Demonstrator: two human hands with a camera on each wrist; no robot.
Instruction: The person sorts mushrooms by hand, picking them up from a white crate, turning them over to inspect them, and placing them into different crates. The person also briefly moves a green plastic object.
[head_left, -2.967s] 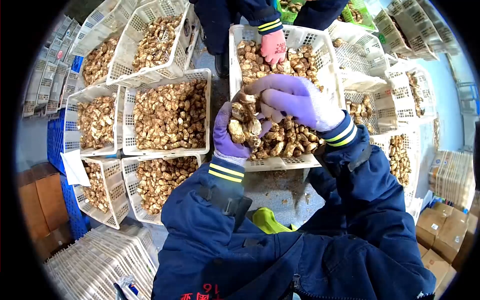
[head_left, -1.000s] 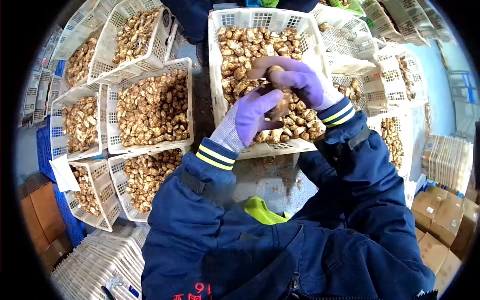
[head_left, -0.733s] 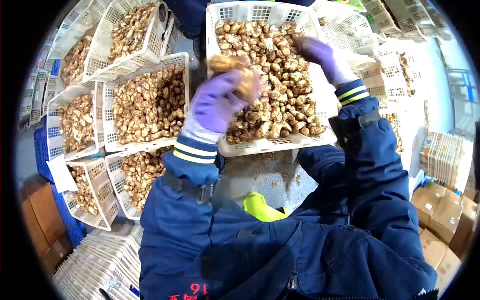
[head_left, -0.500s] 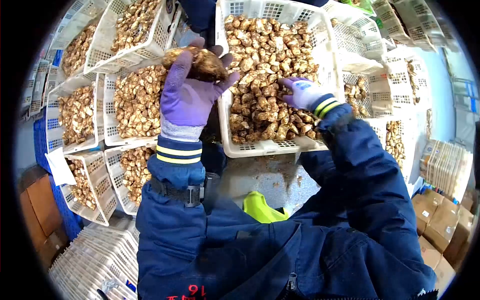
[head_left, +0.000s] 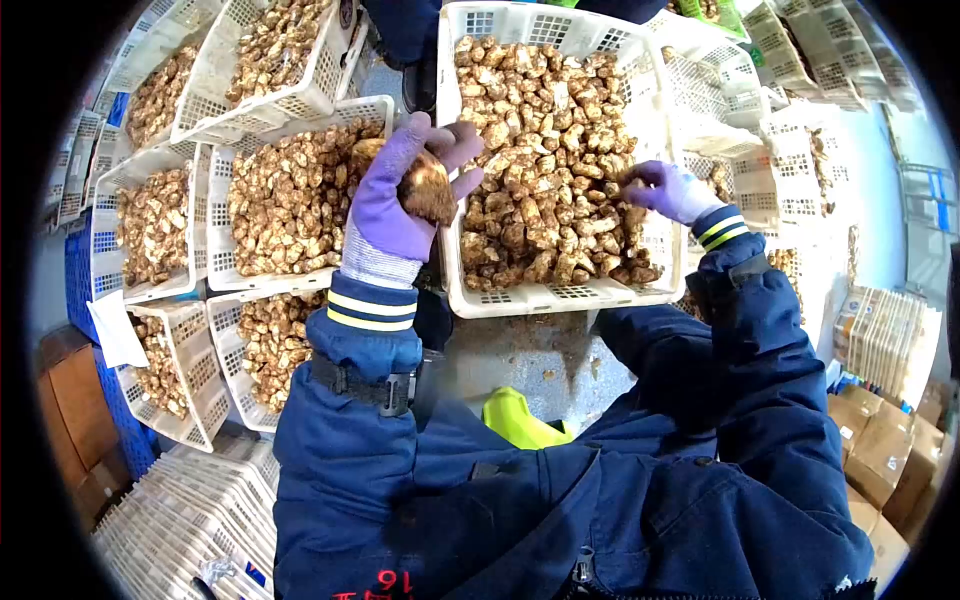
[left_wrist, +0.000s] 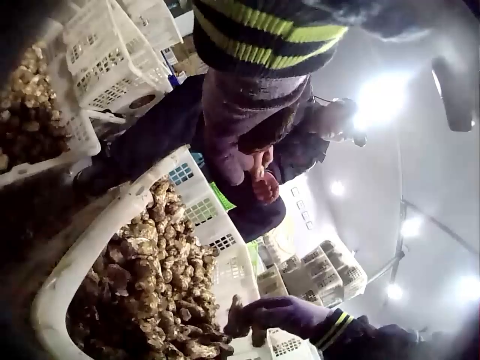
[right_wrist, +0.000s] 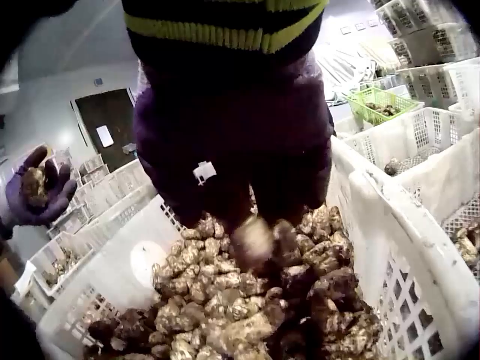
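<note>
Knobbly brown-and-cream tubers (head_left: 540, 150), looking like small taros, fill the white crate (head_left: 560, 297) in front of me. My left hand (head_left: 385, 205), in a purple glove, curls its fingers round a large brown tuber (head_left: 428, 190) above the crate's left edge. In the right wrist view the left hand (right_wrist: 45, 199) is palm up with that tuber (right_wrist: 34, 186) in it. My right hand (head_left: 672, 190), gloved alike, reaches down at the crate's right side. Its fingertips pinch a tuber (left_wrist: 237, 316) in the left wrist view; a pale tuber (right_wrist: 253, 241) is blurred between the fingers in the right wrist view.
Several crates of tubers stand at left, such as one beside my left hand (head_left: 290, 277). More crates (head_left: 715, 90) stand at right. Another person (left_wrist: 300, 142) is across the crate. Stacked empty crates (head_left: 190, 520) and cardboard boxes (head_left: 875, 450) flank me.
My hands have parted from working together over the crate. The left hand moved left with the large tuber, then slightly back right; the right hand shifted to the crate's right side. The pink-gloved hand left the crate.
</note>
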